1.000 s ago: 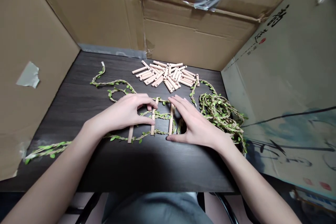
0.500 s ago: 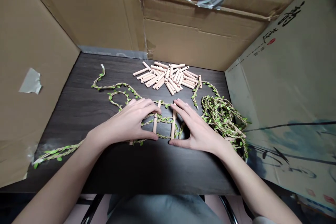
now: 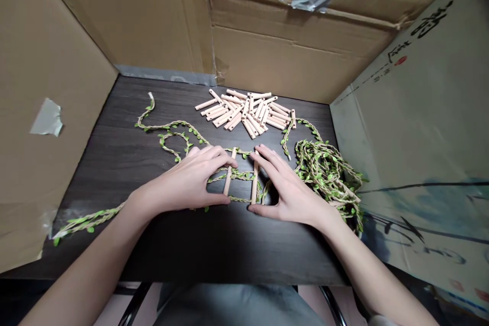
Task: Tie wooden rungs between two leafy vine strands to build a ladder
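Two wooden rods stand out between my hands, joined by leafy green-and-tan cords. My left hand (image 3: 198, 175) grips the left rod (image 3: 229, 173) by its ends, thumb at the near end and fingers at the far end. Around the right rod (image 3: 254, 178), my right hand (image 3: 286, 186) is closed in the same way. Leafy cord (image 3: 243, 175) runs across the gap between the rods at the top, middle and bottom. More cord (image 3: 179, 123) curls out beyond my left hand, whose palm hides part of the work.
Several loose wooden rods (image 3: 244, 112) lie piled at the back middle. A tangled heap of leafy cord (image 3: 324, 168) sits at the right. Cord ends (image 3: 89, 220) are taped at the left. Cardboard walls (image 3: 153, 25) enclose the dark table (image 3: 244, 249) on three sides.
The camera view has shifted slightly. Both hands stay on the same two rods, and the left rod now leans a little more.
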`<state>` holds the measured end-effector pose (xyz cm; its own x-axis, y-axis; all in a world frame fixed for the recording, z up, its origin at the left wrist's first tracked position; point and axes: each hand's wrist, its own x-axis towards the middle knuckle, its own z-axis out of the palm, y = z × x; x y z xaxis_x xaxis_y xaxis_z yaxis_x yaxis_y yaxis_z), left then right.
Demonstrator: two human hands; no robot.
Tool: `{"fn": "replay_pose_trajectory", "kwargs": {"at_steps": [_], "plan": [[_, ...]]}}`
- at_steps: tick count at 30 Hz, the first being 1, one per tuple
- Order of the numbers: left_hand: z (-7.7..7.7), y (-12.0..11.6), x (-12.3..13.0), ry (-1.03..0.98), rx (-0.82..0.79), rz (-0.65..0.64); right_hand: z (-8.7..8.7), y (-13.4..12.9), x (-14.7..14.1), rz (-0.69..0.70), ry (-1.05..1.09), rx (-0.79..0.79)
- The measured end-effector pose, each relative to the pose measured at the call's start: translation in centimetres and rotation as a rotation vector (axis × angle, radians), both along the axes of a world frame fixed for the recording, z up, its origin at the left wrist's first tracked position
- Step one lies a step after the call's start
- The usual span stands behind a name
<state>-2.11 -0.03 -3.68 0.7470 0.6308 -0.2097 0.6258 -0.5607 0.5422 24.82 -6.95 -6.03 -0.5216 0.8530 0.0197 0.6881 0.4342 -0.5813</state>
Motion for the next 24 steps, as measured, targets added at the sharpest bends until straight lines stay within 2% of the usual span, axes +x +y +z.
{"fn": "replay_pose_trajectory", "kwargs": {"at_steps": [8, 16, 24], "plan": [[-0.01, 0.05, 0.22, -0.024, 0.014, 0.007, -0.28, -0.07, -0.01, -0.002, 0.009, 0.011], [-0.80, 0.35, 0.41, -0.066, 0.036, 0.046, -0.39, -0.01, -0.02, 0.000, 0.018, 0.016], [-0.64, 0.15, 0.45, -0.082, 0.049, 0.051, -0.45, -0.02, -0.01, 0.002, 0.001, 0.027]]}}
